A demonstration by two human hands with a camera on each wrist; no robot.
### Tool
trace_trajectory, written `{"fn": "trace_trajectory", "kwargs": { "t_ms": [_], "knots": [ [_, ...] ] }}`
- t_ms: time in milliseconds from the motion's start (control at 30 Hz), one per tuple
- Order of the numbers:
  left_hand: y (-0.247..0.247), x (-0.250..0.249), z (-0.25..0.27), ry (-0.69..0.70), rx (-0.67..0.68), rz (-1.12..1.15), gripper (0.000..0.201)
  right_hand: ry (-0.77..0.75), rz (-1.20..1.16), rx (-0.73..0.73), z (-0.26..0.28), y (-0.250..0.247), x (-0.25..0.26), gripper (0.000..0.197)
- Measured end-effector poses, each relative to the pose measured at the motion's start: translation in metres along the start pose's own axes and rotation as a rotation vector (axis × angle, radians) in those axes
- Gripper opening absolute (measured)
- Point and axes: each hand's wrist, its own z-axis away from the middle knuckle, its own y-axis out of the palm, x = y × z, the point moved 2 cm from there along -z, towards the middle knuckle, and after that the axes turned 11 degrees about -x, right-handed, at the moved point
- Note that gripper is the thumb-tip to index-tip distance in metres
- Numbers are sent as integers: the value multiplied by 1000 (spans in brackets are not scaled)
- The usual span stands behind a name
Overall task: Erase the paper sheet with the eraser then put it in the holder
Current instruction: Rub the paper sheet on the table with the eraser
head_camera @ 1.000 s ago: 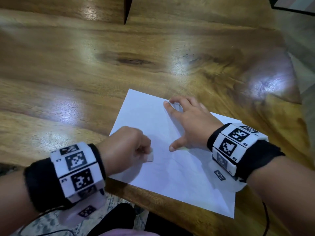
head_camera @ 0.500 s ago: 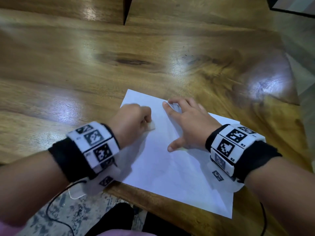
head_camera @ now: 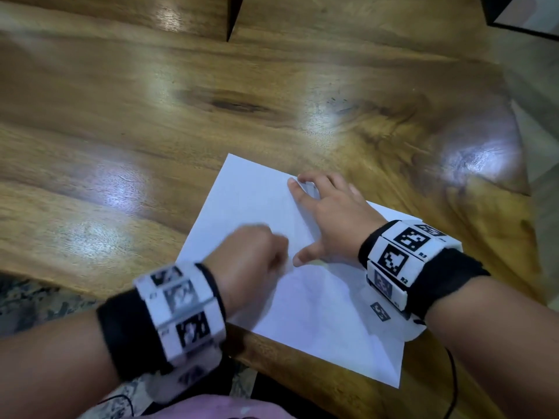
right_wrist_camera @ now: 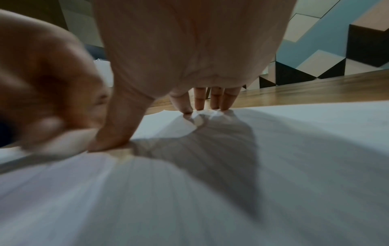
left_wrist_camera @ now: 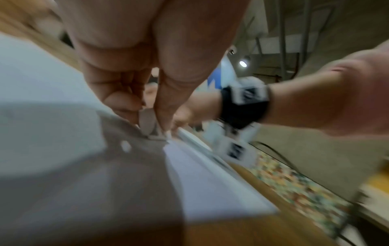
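A white paper sheet (head_camera: 254,207) lies skewed at the near edge of a glossy wooden table (head_camera: 121,131), one corner poking just past the table's rim. The right hand (head_camera: 329,219) is spread flat on it, fingers straight and thumb splayed out to the side, pressing the sheet down; from the right wrist view its fingertips (right_wrist_camera: 214,106) touch the paper where it puckers a little. The left hand (head_camera: 251,255) sits on the sheet just beside that thumb, curled into a loose fist and blurred. From above, the fist hides what it carries, but the left wrist view shows a small pale eraser (left_wrist_camera: 148,124) pinched between thumb and fingers, its lower end down on the paper. Both wrists wear black bands (head_camera: 423,267) with white blocks of black-and-white square markers, and another marker tag (head_camera: 380,311) lies over the sheet under the right wrist. A thin black cable (head_camera: 453,388) trails down from the right arm. Below the table edge there is patterned flooring (head_camera: 36,297) and a bit of pink cloth (head_camera: 217,408). A dark framed thing (head_camera: 520,16) shows at the far right corner; I can't tell what it is
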Motion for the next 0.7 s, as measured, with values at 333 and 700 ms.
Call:
{"fn": "trace_trajectory", "kwargs": {
  "t_ms": [333, 700],
  "knots": [
    [-19, 12, -33, -120, -147, -35, 9, -1, 18, 3, 0, 0, 2, 118],
    [-8, 9, -20, -162, -40, 32, 10, -17, 0, 26, -7, -4, -6, 93]
  ]
}}
